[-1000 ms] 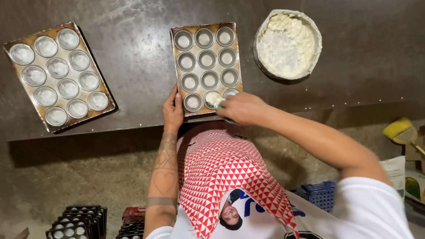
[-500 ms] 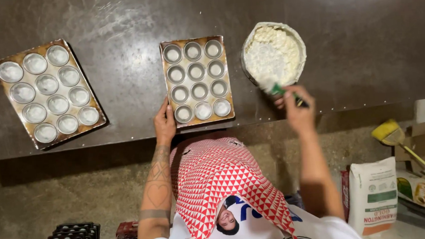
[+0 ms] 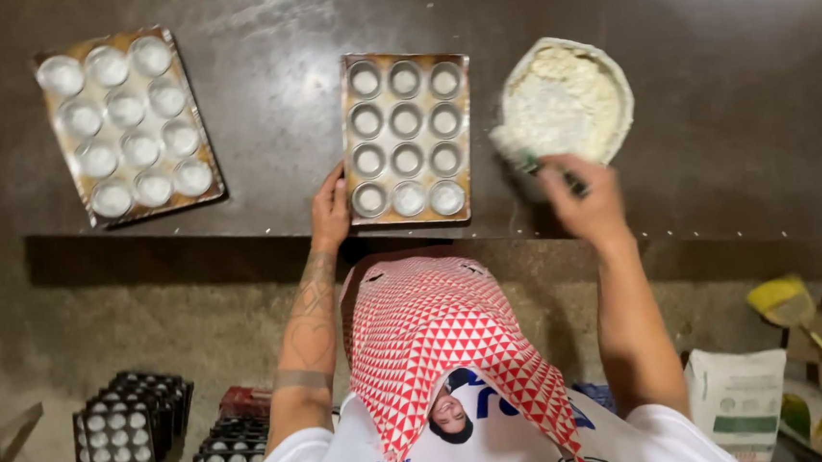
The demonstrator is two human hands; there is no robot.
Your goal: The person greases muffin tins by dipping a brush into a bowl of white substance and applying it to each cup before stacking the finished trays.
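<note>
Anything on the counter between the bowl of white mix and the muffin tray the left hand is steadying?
Nothing visible. The bowl sits just right of the muffin tray, with only bare dark counter between them. The right hand holds a tool at the bowl's near rim; the left hand touches the tray's near-left corner.

Single head-worn view, looking steeply down, fairly near, over dark counter edge, floor below

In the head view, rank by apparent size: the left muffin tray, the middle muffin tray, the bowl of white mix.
1. Left muffin tray, largest as seen.
2. Middle muffin tray, close behind; probably the same kind, with the left one lying at an angle, so unsure.
3. Bowl of white mix, clearly smallest.
</note>
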